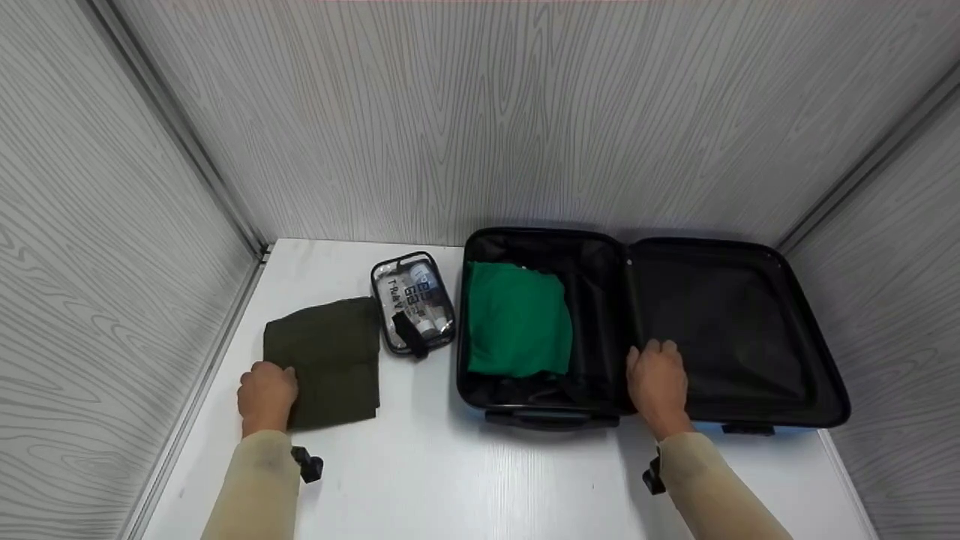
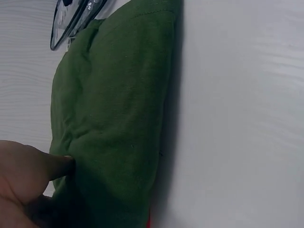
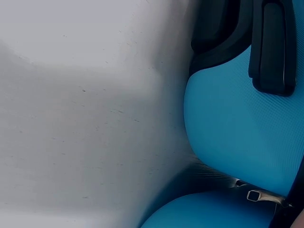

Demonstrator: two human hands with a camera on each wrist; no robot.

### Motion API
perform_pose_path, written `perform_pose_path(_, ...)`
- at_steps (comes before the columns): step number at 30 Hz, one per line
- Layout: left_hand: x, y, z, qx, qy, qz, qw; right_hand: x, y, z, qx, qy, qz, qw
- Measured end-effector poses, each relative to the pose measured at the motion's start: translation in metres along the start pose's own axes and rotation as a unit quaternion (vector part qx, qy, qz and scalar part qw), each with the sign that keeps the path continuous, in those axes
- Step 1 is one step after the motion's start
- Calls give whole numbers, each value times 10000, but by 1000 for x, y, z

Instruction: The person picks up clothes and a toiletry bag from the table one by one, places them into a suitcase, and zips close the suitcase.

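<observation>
Dark green fabric, folded into a flat cloth (image 1: pixel 337 367), lies on the white table (image 1: pixel 450 480) at our eight o'clock in the head view. At its own eight o'clock edge we see the left hand (image 1: pixel 268 395) pinching it, the thumb pressed on top in the left wrist view. Touching or just beside the cloth at its two o'clock is a clear pouch (image 1: pixel 390 300) with black edging and small bottles inside. Toward three o'clock from the pouch we find a suitcase (image 1: pixel 600 322) spread open, its shell blue outside, with a bright green cloth (image 1: pixel 519 321) against the nine o'clock wall of its left half. The right hand (image 1: pixel 658 382) is at the suitcase's six o'clock, over the join between the halves; we cannot tell whether its fingers grip the rim.
</observation>
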State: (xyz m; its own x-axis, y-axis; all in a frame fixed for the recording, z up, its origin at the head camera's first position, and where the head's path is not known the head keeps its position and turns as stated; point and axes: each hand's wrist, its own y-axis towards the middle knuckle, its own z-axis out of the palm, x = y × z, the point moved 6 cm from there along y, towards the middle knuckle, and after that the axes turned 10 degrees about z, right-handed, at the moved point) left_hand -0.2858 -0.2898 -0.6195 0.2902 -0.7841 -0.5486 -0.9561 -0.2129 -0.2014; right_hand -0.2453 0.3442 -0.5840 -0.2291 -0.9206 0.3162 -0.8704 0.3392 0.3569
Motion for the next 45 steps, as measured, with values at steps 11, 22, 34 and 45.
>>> perform_pose_path(11,-48,7,1,200,-173,363,9990,-5,3,2,241,91,241,9994)
perform_pose_path(22,-7,5,2,420,-342,-84,9985,-3,2,2,277,173,258,9991)
perform_pose_path(34,2,-2,-10,652,-368,-448,9962,-5,3,2,439,115,330,9984)
perform_pose_path(45,-51,4,-6,747,-803,560,9924,-5,2,2,468,144,355,9982)
